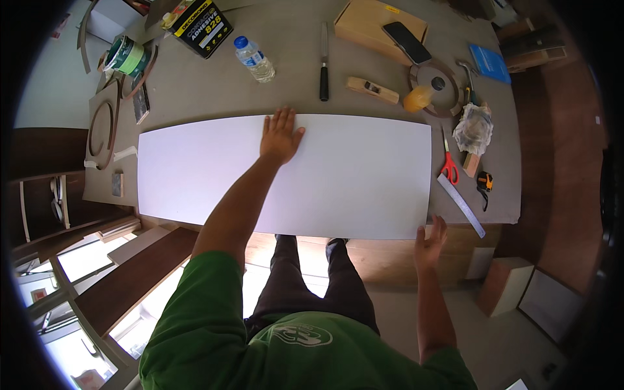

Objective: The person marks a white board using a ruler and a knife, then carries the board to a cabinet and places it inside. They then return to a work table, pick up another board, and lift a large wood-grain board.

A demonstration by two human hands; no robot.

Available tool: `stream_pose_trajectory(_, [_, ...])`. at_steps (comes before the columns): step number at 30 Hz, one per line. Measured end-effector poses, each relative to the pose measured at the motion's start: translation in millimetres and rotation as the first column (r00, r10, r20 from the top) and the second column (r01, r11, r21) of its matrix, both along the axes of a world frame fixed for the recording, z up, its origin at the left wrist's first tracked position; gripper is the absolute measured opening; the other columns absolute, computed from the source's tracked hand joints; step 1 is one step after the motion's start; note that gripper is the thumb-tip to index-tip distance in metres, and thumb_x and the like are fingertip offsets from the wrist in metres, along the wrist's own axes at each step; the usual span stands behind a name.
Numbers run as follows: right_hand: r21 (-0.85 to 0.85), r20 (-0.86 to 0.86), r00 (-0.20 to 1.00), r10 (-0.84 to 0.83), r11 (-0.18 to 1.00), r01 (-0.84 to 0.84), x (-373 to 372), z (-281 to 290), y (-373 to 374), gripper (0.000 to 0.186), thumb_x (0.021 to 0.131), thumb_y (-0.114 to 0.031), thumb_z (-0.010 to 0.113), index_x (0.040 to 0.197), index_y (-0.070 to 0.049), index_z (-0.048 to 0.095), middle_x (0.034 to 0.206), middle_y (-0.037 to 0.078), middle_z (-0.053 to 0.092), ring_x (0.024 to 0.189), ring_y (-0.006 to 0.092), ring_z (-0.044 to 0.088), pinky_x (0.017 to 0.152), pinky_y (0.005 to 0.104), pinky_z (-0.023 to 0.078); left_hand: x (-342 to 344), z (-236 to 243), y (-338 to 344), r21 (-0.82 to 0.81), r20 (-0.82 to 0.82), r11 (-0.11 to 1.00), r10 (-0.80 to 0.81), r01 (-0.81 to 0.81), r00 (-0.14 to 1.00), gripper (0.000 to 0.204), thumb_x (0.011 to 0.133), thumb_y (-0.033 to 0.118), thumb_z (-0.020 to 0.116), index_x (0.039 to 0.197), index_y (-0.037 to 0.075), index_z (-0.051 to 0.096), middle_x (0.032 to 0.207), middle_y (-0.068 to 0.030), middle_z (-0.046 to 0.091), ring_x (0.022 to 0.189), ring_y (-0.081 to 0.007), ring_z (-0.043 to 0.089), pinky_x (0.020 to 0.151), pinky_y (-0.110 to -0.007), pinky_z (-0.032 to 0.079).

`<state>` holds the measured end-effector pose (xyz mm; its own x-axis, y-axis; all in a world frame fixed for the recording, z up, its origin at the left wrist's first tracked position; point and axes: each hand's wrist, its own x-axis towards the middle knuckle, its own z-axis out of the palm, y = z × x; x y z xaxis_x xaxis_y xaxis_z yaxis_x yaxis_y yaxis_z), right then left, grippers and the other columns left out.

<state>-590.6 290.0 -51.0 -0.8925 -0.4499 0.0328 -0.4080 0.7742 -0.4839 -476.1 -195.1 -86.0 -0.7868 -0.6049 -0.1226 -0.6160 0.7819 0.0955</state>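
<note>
A long white board (351, 175) lies on the worktable along its front edge. My left hand (281, 133) rests flat on the board by its back edge, fingers out and holding nothing. My right hand (430, 240) is open beside the front right corner of the board, fingers raised; whether it touches the edge I cannot tell. To the right of the board lie red-handled scissors (450, 166), a steel ruler (461, 205), a tape measure (485, 183) and a crumpled pad on a wood block (474, 130).
Behind the board on the worktable (182, 84) are an adhesive can (199, 29), water bottle (255, 60), file (324, 65), wooden plane (372, 90), orange bottle (417, 99), cardboard box (361, 26) with phone (406, 43), hammer (469, 81) and green tin (123, 55). Dark panels (130, 279) lean low left.
</note>
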Motion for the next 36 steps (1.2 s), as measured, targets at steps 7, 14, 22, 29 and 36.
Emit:
stream_pose_trajectory(7, [-0.023,0.016,0.998,-0.061,0.998,0.061,34.4,22.4,-52.2,0.047,0.091,-0.014,0.064,0.135,-0.004,0.053,0.138,0.018,0.049,0.127,0.0398,0.045,0.107,0.0505,0.036,138.9,2.3,-119.0,-0.024,0.014,0.945,0.327,-0.326,0.945,0.063,0.104,0.051,0.029,0.158,0.018,0.023,0.165,-0.0018,0.018,0.153,-0.0229,0.013,0.124,-0.047,0.007])
stream_pose_trajectory(14, [0.065,0.033,0.994,0.103,0.992,-0.105,84.3,31.4,-120.7,0.047,0.091,-0.014,0.064,0.135,-0.001,0.052,0.139,0.02,0.047,0.129,0.0393,0.043,0.107,0.0494,0.037,270.4,9.7,-258.0,-0.057,0.059,0.845,0.535,-0.532,0.843,0.063,0.103,0.055,0.026,0.158,0.024,0.023,0.166,-0.0015,0.017,0.152,-0.025,0.015,0.123,-0.05,0.012])
stream_pose_trajectory(22, [0.247,0.396,0.917,0.04,0.958,-0.148,75.7,25.4,-207.6,0.011,0.094,-0.01,0.061,0.089,-0.002,0.055,0.07,0.004,0.054,0.06,0.016,0.053,0.058,0.0328,0.048,460.5,-11.0,-304.7,0.085,0.072,0.392,0.914,-0.916,0.398,0.07,0.101,0.06,0.026,0.158,0.02,0.022,0.167,-0.0073,0.013,0.153,-0.0283,0.013,0.121,-0.053,0.014])
stream_pose_trajectory(29, [0.092,0.419,0.731,0.539,0.775,-0.625,86.1,29.8,-365.9,0.031,0.09,-0.009,0.065,0.12,-0.005,0.06,0.099,0.013,0.058,0.084,0.0225,0.058,0.073,0.0357,0.05,581.4,-36.9,-120.2,0.68,-0.234,0.033,0.956,-0.732,-0.174,0.037,0.099,0.035,0.049,0.12,0.007,0.061,0.124,-0.0145,0.059,0.117,-0.0272,0.055,0.096,-0.042,0.042])
stream_pose_trajectory(36, [0.19,0.023,0.614,0.789,0.6,-0.777,131.3,6.4,-582.5,0.046,0.093,-0.033,0.065,0.119,0.004,0.059,0.121,0.024,0.059,0.115,0.0412,0.055,0.098,0.0479,0.046,433.1,6.3,39.9,0.732,0.659,-0.649,0.751,0.208,0.025,0.087,0.095,0.057,0.057,0.151,0.001,0.021,0.147,-0.0231,0.041,0.127,-0.0375,0.051,0.103,-0.051,0.044])
